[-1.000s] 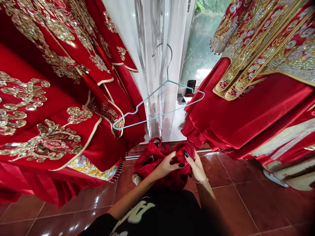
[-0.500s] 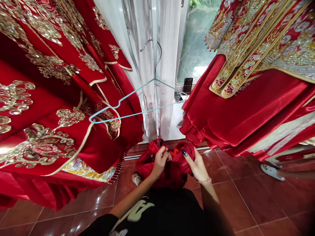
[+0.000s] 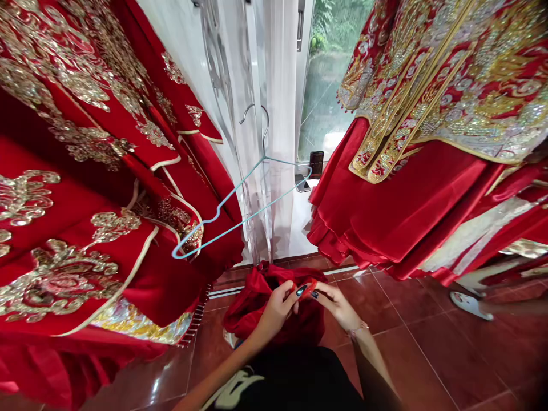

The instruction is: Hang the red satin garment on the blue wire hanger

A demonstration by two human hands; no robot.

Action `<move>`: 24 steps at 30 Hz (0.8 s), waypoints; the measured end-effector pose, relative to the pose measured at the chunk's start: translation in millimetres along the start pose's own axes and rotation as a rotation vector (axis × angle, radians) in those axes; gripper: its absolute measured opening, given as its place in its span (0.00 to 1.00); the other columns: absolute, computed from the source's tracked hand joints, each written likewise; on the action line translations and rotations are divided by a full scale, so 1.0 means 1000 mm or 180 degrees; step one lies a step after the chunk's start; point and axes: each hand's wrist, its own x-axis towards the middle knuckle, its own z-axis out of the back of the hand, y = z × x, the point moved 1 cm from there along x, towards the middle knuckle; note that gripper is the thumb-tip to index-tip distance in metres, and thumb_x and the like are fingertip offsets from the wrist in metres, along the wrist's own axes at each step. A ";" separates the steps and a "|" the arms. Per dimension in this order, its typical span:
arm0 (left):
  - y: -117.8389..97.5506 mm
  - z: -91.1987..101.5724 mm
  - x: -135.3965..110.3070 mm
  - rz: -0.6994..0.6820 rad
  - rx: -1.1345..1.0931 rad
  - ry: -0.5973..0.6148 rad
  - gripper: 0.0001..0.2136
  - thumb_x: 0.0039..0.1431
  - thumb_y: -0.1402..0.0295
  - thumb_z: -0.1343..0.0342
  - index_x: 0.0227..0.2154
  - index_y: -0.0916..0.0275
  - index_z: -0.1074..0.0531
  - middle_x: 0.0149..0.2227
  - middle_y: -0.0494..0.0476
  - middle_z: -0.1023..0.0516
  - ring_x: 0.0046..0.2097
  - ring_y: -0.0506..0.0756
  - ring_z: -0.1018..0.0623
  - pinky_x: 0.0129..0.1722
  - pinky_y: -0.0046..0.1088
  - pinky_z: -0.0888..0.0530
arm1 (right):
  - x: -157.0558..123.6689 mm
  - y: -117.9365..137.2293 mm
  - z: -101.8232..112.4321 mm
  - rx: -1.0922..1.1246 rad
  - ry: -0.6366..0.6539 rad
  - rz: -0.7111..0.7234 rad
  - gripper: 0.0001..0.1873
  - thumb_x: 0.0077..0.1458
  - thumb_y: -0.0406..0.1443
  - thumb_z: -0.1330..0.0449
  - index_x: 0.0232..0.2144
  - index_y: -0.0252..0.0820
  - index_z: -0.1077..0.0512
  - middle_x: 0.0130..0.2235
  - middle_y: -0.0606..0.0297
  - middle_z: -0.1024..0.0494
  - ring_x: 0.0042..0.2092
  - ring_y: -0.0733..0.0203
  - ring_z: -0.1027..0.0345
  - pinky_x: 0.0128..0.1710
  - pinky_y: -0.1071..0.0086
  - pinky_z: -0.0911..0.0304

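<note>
Working right down at the fingertips here, folks: our left hand (image 3: 277, 309) and right hand (image 3: 338, 305) meet over a small orange-red piece (image 3: 309, 288), too small for us to say what it is. Both grips are nearly closed, pinching it from either side, though we can't tell which hand bears more of it. The piece sits just above a bunched red satin bundle (image 3: 261, 308), held in front of our black T-shirt (image 3: 299, 379), toward the far edge of the tiled floor (image 3: 406, 354) by the window.

Our tip: keep the pinch short and on the pads, and hold those long dark nails (image 3: 302, 291) clear of the satin so nothing snags. Slow beats strong on slippery cloth.

Head count: two hands, one pale blue wire hanger (image 3: 240, 220) in front of one sheer curtain (image 3: 280, 114), and two gold-embroidered red robes, the left robe (image 3: 64, 171) and the right robe (image 3: 428, 103). There's also a red-and-cream length (image 3: 479, 245) low on the right, maybe a third garment, we can't tell. Add two dark phones (image 3: 315, 164) on the window sill (image 3: 299, 222), and one white slipper (image 3: 468, 305) on someone else's foot.
</note>
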 end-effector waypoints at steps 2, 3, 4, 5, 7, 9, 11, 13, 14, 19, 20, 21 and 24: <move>-0.003 -0.001 -0.003 -0.0003 0.0069 0.0011 0.24 0.53 0.43 0.44 0.23 0.60 0.39 0.15 0.46 0.36 0.19 0.47 0.37 0.22 0.24 0.42 | 0.011 -0.004 -0.013 0.0459 -0.0019 0.0072 0.21 0.57 0.51 0.38 0.47 0.48 0.20 0.50 0.58 0.18 0.53 0.51 0.25 0.60 0.53 0.35; -0.004 -0.001 -0.004 0.0006 0.0089 0.0007 0.23 0.53 0.44 0.44 0.23 0.60 0.38 0.15 0.46 0.35 0.19 0.47 0.37 0.22 0.24 0.40 | 0.016 -0.008 -0.019 0.0622 -0.0033 0.0091 0.23 0.56 0.51 0.37 0.49 0.48 0.21 0.52 0.57 0.19 0.54 0.50 0.26 0.61 0.53 0.36; -0.006 -0.001 -0.005 0.0006 0.0096 -0.0028 0.22 0.54 0.45 0.44 0.24 0.60 0.38 0.15 0.46 0.35 0.19 0.48 0.36 0.23 0.24 0.39 | 0.020 -0.012 -0.023 0.0717 -0.0044 0.0112 0.24 0.56 0.51 0.37 0.51 0.49 0.22 0.54 0.57 0.21 0.56 0.50 0.27 0.62 0.52 0.37; -0.007 0.001 -0.005 -0.0013 0.0088 -0.0103 0.21 0.55 0.46 0.44 0.23 0.60 0.37 0.15 0.46 0.34 0.19 0.48 0.36 0.23 0.24 0.38 | 0.023 -0.015 -0.026 0.0732 -0.0103 0.0143 0.24 0.57 0.51 0.38 0.52 0.49 0.23 0.56 0.57 0.22 0.57 0.49 0.28 0.62 0.51 0.37; -0.011 0.006 -0.004 -0.0135 0.0033 -0.0325 0.20 0.55 0.48 0.43 0.23 0.60 0.36 0.17 0.48 0.31 0.20 0.49 0.33 0.24 0.24 0.35 | 0.028 -0.021 -0.026 0.0478 -0.0470 0.0258 0.24 0.58 0.49 0.39 0.53 0.48 0.23 0.57 0.57 0.23 0.59 0.48 0.30 0.64 0.49 0.40; -0.018 0.016 -0.005 -0.0298 -0.0033 -0.0592 0.17 0.55 0.52 0.41 0.25 0.62 0.33 0.23 0.53 0.24 0.26 0.52 0.26 0.27 0.25 0.30 | 0.034 -0.024 -0.017 -0.0046 -0.1124 0.0413 0.22 0.58 0.48 0.39 0.52 0.47 0.22 0.56 0.55 0.22 0.60 0.46 0.31 0.65 0.46 0.43; -0.025 0.030 -0.012 -0.0392 -0.0141 -0.0839 0.14 0.54 0.56 0.39 0.31 0.64 0.27 0.35 0.62 0.18 0.36 0.57 0.19 0.30 0.27 0.25 | 0.044 -0.023 0.004 -0.0525 -0.1834 0.0554 0.22 0.58 0.46 0.39 0.51 0.46 0.22 0.55 0.54 0.22 0.60 0.45 0.31 0.66 0.44 0.45; -0.032 0.050 -0.028 -0.0514 -0.0382 -0.1178 0.15 0.54 0.59 0.39 0.39 0.65 0.23 0.47 0.67 0.19 0.47 0.62 0.19 0.36 0.31 0.21 | 0.060 -0.020 0.033 -0.0803 -0.2345 0.0708 0.23 0.58 0.45 0.40 0.53 0.44 0.24 0.56 0.54 0.23 0.59 0.45 0.31 0.65 0.44 0.43; -0.034 0.060 -0.039 -0.0609 -0.0556 -0.1383 0.16 0.54 0.61 0.39 0.42 0.65 0.23 0.51 0.68 0.20 0.52 0.65 0.20 0.40 0.34 0.20 | 0.070 -0.019 0.050 -0.0857 -0.2430 0.0788 0.25 0.57 0.44 0.40 0.55 0.44 0.25 0.58 0.54 0.24 0.59 0.45 0.31 0.64 0.45 0.42; -0.044 0.097 -0.096 -0.0893 -0.1217 -0.2405 0.20 0.50 0.66 0.39 0.48 0.61 0.22 0.59 0.66 0.26 0.64 0.71 0.31 0.55 0.49 0.23 | 0.130 -0.007 0.132 -0.0218 -0.1766 0.1145 0.29 0.52 0.46 0.35 0.56 0.47 0.29 0.64 0.52 0.32 0.61 0.44 0.32 0.57 0.51 0.32; -0.047 0.098 -0.103 -0.0917 -0.1238 -0.2528 0.21 0.50 0.66 0.40 0.49 0.59 0.22 0.60 0.64 0.26 0.65 0.70 0.32 0.57 0.50 0.25 | 0.143 -0.004 0.144 -0.0074 -0.1637 0.1157 0.29 0.50 0.47 0.33 0.54 0.47 0.28 0.64 0.51 0.32 0.61 0.43 0.32 0.58 0.50 0.32; -0.052 0.097 -0.108 -0.0954 -0.1212 -0.2608 0.21 0.50 0.65 0.40 0.49 0.57 0.22 0.60 0.62 0.26 0.66 0.70 0.33 0.58 0.51 0.26 | 0.155 0.000 0.154 0.0029 -0.1518 0.1139 0.30 0.47 0.48 0.31 0.52 0.47 0.28 0.64 0.51 0.32 0.61 0.43 0.32 0.59 0.50 0.33; -0.075 0.089 -0.111 -0.1155 -0.0939 -0.2724 0.20 0.50 0.63 0.43 0.47 0.51 0.20 0.59 0.57 0.25 0.66 0.70 0.34 0.59 0.53 0.27 | 0.191 0.014 0.171 0.0245 -0.1181 0.1079 0.32 0.41 0.49 0.27 0.47 0.47 0.28 0.63 0.51 0.31 0.62 0.44 0.33 0.62 0.49 0.37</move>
